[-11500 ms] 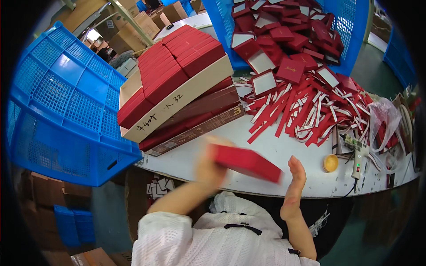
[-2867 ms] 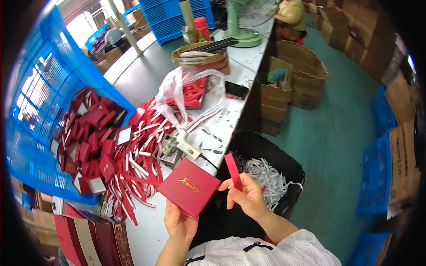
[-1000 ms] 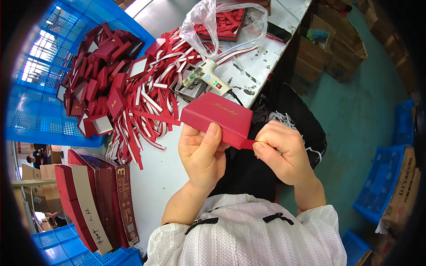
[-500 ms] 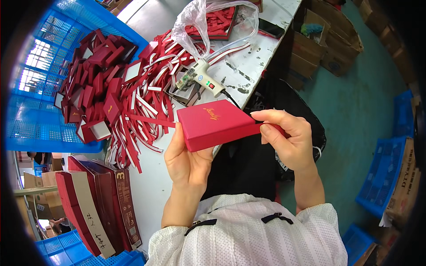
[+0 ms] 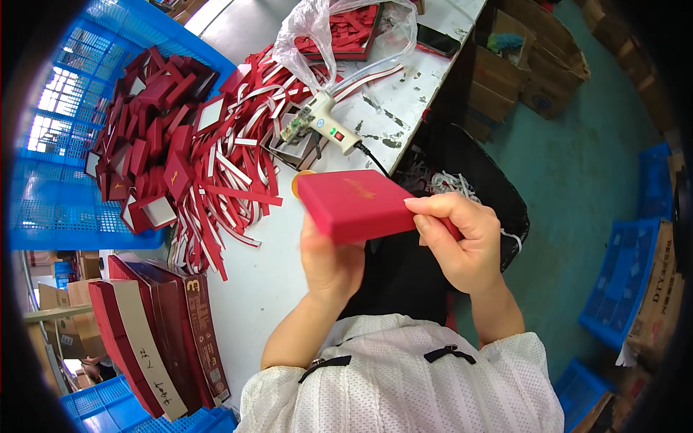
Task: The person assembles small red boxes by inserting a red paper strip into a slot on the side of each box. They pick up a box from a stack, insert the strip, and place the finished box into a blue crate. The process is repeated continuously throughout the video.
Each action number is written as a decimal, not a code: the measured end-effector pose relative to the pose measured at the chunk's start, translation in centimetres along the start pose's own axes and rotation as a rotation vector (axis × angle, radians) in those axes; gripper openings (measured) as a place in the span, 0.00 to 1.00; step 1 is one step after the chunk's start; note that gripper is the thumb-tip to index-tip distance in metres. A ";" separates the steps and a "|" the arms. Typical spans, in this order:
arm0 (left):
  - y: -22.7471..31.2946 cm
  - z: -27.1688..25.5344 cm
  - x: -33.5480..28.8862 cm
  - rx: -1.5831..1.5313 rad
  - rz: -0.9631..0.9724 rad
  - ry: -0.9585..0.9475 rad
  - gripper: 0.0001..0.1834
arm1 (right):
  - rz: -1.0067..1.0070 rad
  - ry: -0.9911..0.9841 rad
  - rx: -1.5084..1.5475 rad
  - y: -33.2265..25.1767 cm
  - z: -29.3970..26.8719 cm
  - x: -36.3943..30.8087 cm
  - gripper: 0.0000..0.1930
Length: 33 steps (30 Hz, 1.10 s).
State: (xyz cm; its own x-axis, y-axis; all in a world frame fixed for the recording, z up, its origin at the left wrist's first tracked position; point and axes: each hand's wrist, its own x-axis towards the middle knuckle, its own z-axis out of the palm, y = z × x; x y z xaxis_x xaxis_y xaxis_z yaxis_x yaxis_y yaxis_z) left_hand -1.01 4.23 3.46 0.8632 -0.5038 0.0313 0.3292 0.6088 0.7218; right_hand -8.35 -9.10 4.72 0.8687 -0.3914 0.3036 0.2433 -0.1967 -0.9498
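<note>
The box [image 5: 359, 209] is in the air in front of the person's chest, over the near edge of the table [image 5: 249, 299]. It is a flat, closed, four-cornered box, deep red all over, with a matt lid and softly rounded edges. A short line of gold lettering slants across the middle of the lid, too blurred to make out. The lid is tipped so that the top and the near side wall both show; the side is plain red and a little brighter along its lower part.

The left hand [image 5: 332, 263] carries the box from below at its left end, loosely cupped, with the thumb near the front wall; motion blur hides exactly how the fingertips lie. The right hand [image 5: 462, 242] is nearly closed at the box's right corner, thumb and forefinger pinching a narrow red strip [image 5: 452, 228] that shows between them.

Just behind the box's left corner, a yellow pot [image 5: 299, 184] peeks out on the table. Beyond lies a pale glue gun [image 5: 333, 128] with a dark cord, its nozzle pointing left. To its left spreads a heap of red and white ribbons [image 5: 224, 209], and next to that a blue crate [image 5: 54, 177] on its side spills small red boxes [image 5: 148, 141].
</note>
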 end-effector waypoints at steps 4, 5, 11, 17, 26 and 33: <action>-0.5 1.3 -0.3 0.051 0.141 0.020 0.31 | 0.057 0.054 0.046 0.4 0.6 -0.5 0.07; -0.7 1.3 -0.4 -0.009 0.200 -0.003 0.29 | 0.034 0.052 0.020 0.4 0.6 -0.5 0.07; -1.9 0.4 0.2 0.299 0.102 -0.049 0.15 | 0.059 0.077 0.040 0.3 1.2 -0.9 0.06; 0.1 0.7 1.5 -0.055 0.081 0.269 0.17 | 0.026 0.113 -0.194 -0.4 -0.4 -0.9 0.08; 1.9 0.4 1.4 -0.694 -0.179 0.121 0.13 | -0.062 0.169 -0.120 1.4 -1.4 0.4 0.09; 1.9 -1.2 0.5 -0.817 -0.311 0.092 0.16 | -0.085 0.177 -0.059 2.3 -0.4 0.6 0.09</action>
State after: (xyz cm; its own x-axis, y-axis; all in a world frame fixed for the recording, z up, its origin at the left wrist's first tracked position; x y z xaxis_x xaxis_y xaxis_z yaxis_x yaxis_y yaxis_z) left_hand 0.49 5.82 4.00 0.7046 -0.6901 -0.1655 0.6953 0.7180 -0.0335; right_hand -7.43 -10.11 2.75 0.7552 -0.5223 0.3961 0.2826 -0.2858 -0.9156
